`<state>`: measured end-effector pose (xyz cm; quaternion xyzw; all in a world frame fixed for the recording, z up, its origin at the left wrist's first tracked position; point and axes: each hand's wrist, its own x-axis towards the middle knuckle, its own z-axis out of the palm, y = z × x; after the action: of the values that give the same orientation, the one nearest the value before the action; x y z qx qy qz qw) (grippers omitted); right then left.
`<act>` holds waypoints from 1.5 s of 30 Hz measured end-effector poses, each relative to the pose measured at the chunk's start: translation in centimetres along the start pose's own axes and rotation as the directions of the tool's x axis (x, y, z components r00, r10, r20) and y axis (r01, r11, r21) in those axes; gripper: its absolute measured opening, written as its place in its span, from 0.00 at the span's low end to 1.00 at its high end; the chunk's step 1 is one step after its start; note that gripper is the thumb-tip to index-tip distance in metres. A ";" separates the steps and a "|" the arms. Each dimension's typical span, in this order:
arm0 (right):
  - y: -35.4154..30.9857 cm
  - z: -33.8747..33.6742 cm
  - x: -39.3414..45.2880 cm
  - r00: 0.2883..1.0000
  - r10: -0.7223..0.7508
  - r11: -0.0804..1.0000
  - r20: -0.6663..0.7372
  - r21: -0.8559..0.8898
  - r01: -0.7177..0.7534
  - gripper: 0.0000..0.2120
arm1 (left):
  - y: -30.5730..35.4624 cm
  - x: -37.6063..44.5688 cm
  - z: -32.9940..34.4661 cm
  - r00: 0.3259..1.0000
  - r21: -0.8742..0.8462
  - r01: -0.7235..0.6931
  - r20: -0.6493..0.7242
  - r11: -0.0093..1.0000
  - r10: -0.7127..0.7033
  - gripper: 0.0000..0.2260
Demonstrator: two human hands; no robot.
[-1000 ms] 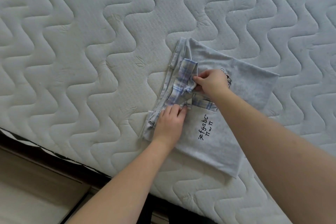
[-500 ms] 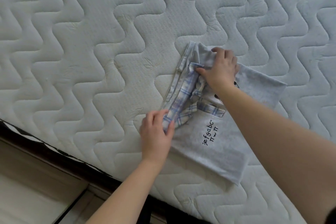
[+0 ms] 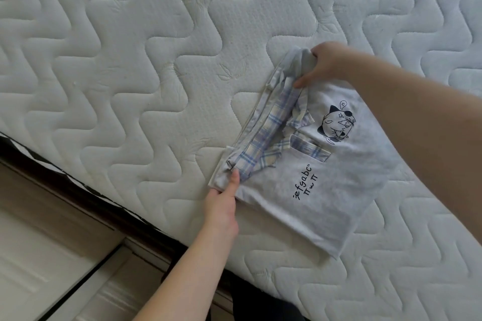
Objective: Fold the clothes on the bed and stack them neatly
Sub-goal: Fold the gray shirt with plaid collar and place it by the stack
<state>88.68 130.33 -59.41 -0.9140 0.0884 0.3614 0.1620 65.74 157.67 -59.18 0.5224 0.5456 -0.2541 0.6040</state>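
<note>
We see the bed (image 3: 130, 60) carrying a folded grey shirt (image 3: 326, 190) with a plaid collar (image 3: 263, 135). Our right hand (image 3: 326, 62) grips the shirt's far corner; our left hand (image 3: 224, 203) pinches its near corner, thumb on top.

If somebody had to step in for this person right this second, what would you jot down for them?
Left hand: pinches the near corner of the folded grey shirt, thumb on top by the plaid collar.
Right hand: grips the far corner of the same collar edge, fingers curled round the cloth.
The shirt lies on the quilted mattress, near its front edge, cartoon print and lettering facing up.
Done: shirt looks folded into a rough rectangle.
Left: probably straighten the bunched collar edge, perhaps fold once more. No other clothes or stack are in view, so I cannot tell how much remains.
</note>
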 end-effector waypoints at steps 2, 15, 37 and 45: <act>0.5 0.1 0.0 0.998 -0.064 0.997 -0.012 0.040 0.065 0.22 | -0.4 -0.3 0.8 0.999 -0.075 -0.014 0.033 0.997 0.016 0.17; 1.4 0.5 -1.5 0.992 -0.125 0.968 0.031 0.225 0.115 0.13 | -1.5 0.8 1.7 0.997 -0.105 -0.062 -0.055 0.992 0.057 0.14; 5.1 -2.1 -33.2 0.870 0.193 0.282 -0.454 0.875 0.394 0.16 | 17.9 -15.6 -3.2 0.358 -0.022 -0.746 0.830 0.666 0.428 0.19; 0.3 -0.1 -45.9 0.813 0.339 0.159 -0.473 0.881 0.446 0.16 | 20.5 -23.4 -5.9 0.298 -0.013 -0.819 0.845 0.574 0.444 0.16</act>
<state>55.48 132.02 -27.74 -0.6465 0.3096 -0.0883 0.6917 74.96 163.56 -29.43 0.6492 -0.1047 -0.2947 0.6934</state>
